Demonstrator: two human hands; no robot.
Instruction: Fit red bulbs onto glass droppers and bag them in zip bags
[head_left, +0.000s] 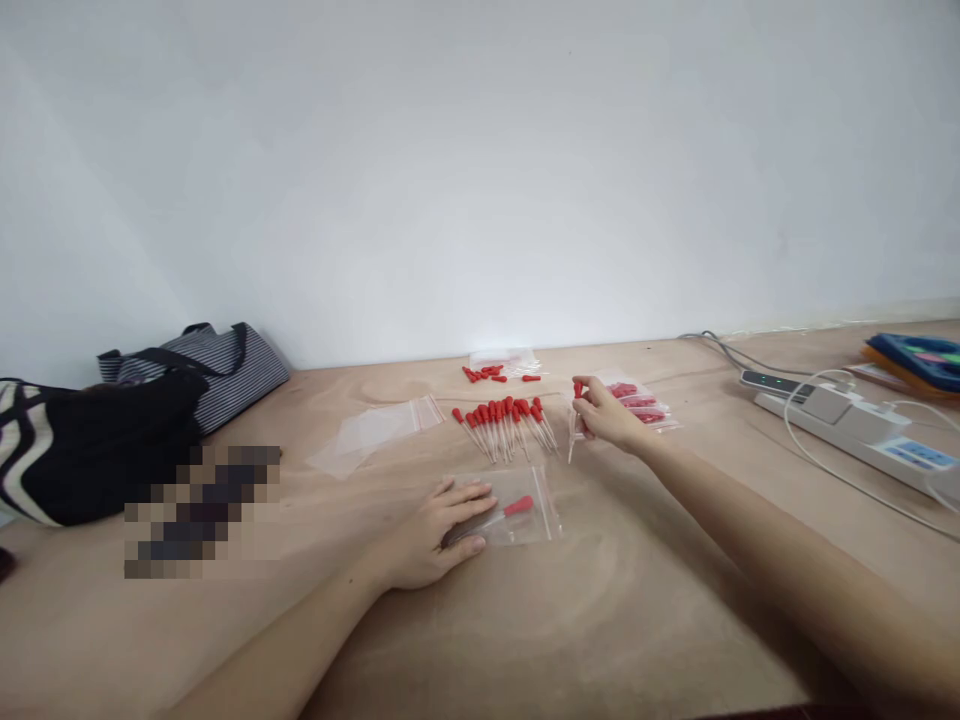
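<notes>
My left hand (442, 530) lies flat with fingers spread on a clear zip bag (546, 525). Inside that bag is a dropper with a red rubber bulb (519, 506); its stem runs partly beneath my fingers. Farther right, my right hand (600, 412) pinches another dropper (577, 388) by its red bulb, the thin stem pointing down. Just left of it, several droppers (499, 425) lie in a fanned row, bulbs away from me. Beyond my right hand are filled clear bags (637, 402) with red bulbs showing through.
Flat clear zip bags (375, 432) lie left of the row. Loose red bulbs (480, 373) sit near the wall beside clear plastic (517, 358). A power strip (847, 440) with cables is at right, near a blue-orange object (922, 362). Bags (225, 370) stand at left.
</notes>
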